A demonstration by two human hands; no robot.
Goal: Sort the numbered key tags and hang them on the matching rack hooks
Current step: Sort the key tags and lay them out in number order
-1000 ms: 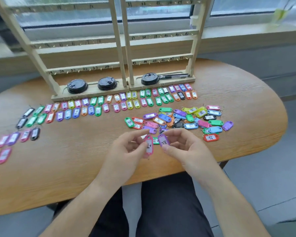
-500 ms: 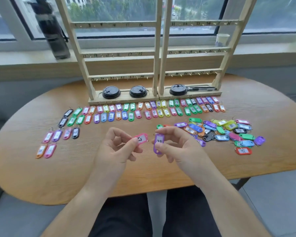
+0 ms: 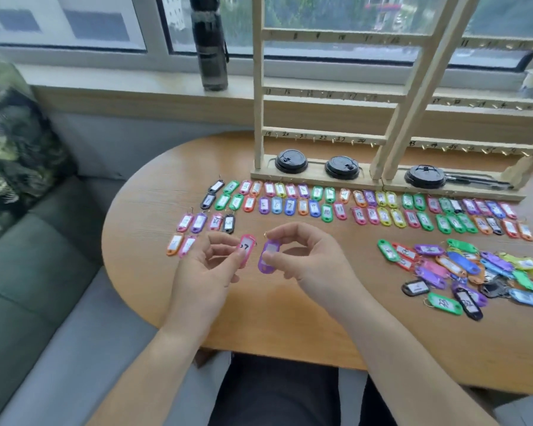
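Observation:
My left hand pinches a pink key tag above the wooden table. Right beside it, my right hand pinches a purple key tag. Two long rows of sorted tags lie in front of the wooden rack, whose numbered hooks hang bare. A short group of tags lies at the left, just beyond my left hand. An unsorted heap of tags sits at the right.
Three black cup lids and a black pen rest on the rack's base. A dark bottle stands on the windowsill. A grey sofa with a patterned cushion is at the left.
Both hands carried their tags from over the heap toward the table's left end, and my view turned left with them. The pink tag went from upright to tilted and back.

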